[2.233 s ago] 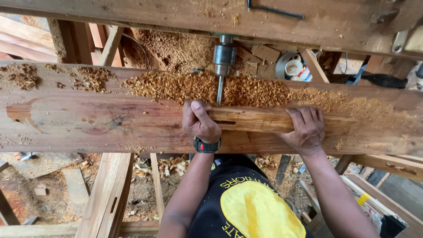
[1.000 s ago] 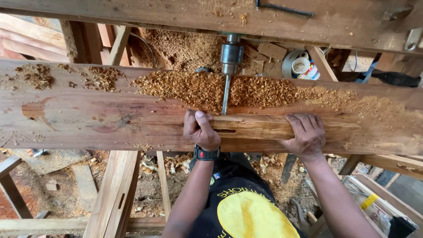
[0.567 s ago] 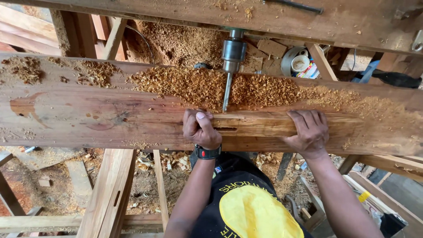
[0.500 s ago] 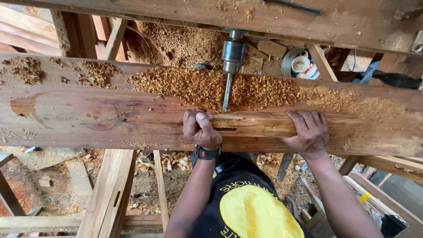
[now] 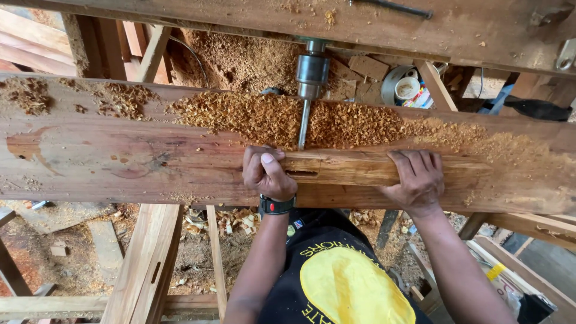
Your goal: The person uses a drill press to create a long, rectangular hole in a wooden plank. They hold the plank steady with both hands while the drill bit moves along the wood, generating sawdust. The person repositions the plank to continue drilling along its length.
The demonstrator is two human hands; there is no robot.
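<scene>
A narrow wooden strip (image 5: 354, 168) with a small slot cut in it lies on a wide plank (image 5: 120, 156). My left hand (image 5: 267, 174) is curled over the strip's left end, thumb on top. My right hand (image 5: 417, 180) grips the strip further right, fingers draped over its far edge. A drill bit in a metal chuck (image 5: 311, 72) points at the strip's far edge, just right of my left hand. Orange wood shavings (image 5: 336, 123) are heaped behind the strip.
A second beam (image 5: 390, 27) runs across the top. Behind it sit a roll of tape and a small cup (image 5: 405, 87). Below the plank are timber frame legs (image 5: 147, 258), sawdust and offcuts on the ground.
Both hands keep their hold on the strip. The bit's tip sits about where it was. The view shifts slightly; nothing else moves.
</scene>
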